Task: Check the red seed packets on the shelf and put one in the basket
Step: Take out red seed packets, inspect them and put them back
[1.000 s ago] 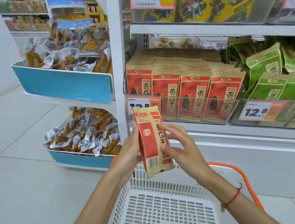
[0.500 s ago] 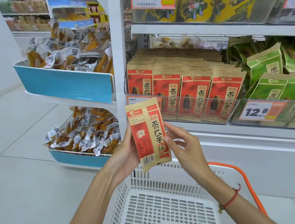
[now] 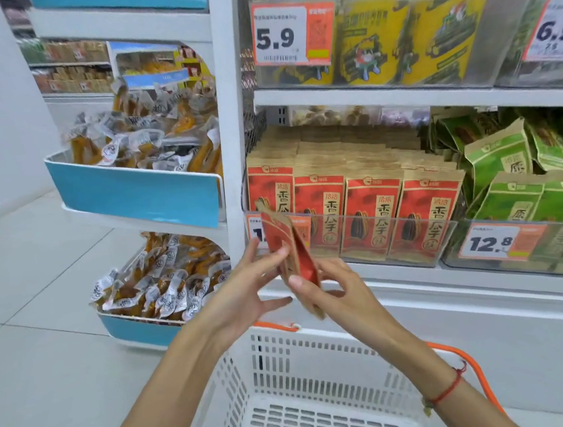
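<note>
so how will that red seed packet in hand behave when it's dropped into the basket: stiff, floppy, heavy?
Probably semi-stiff: the red seed packet looks creased along its length yet keeps its shape between the left hand and right hand. Likely light, since fingertips alone carry it. Flat, so in the basket it should lie down, not roll.

The packet (image 3: 291,260) has turned edge-on. The left hand (image 3: 246,291) has opened. The view has tilted upward.

green packets (image 3: 500,160), yellow tubs (image 3: 377,34), price tags (image 3: 293,31)
</note>
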`<state>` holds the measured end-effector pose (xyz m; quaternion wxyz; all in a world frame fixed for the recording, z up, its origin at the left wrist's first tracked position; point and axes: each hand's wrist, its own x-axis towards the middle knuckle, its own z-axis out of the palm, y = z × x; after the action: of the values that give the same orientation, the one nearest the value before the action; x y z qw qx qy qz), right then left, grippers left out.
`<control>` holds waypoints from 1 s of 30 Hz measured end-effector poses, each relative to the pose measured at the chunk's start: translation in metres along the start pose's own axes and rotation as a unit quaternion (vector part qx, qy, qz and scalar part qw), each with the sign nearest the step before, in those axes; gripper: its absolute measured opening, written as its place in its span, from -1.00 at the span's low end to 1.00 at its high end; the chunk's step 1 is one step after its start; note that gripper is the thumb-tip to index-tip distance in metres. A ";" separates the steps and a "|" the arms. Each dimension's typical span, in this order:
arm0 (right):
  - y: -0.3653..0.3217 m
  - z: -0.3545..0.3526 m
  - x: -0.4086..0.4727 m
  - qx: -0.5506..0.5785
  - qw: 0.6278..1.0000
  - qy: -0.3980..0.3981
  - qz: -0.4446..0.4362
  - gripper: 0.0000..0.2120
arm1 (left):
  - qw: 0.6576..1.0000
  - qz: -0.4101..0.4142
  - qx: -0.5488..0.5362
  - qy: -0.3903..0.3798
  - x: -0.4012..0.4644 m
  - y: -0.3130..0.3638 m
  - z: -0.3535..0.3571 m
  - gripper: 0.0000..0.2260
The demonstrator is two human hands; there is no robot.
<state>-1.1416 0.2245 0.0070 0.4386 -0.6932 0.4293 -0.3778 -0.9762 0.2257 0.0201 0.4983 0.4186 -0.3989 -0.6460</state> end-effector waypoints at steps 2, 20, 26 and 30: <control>-0.012 -0.008 0.010 -0.020 0.999 -0.003 -0.039 -0.74 | 0.997 0.014 0.079 0.002 0.003 0.028 0.002 -0.68; -0.084 -0.033 0.117 -0.129 0.969 0.154 -0.145 -0.73 | 0.852 0.303 0.395 0.164 0.051 0.127 -0.028 -0.78; -0.086 -0.032 0.124 -0.299 0.922 0.202 -0.139 -0.69 | 0.848 0.298 0.411 0.150 0.057 0.118 -0.041 -0.81; -0.078 -0.038 0.127 -0.412 0.890 0.159 -0.113 -0.63 | 0.816 0.233 0.506 0.154 0.062 0.104 -0.044 -0.75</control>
<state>-1.1109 0.1154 0.1112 -0.0065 -0.7863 0.5290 -0.3193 -0.9125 0.1414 0.0934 0.4066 0.6003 -0.6734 -0.1445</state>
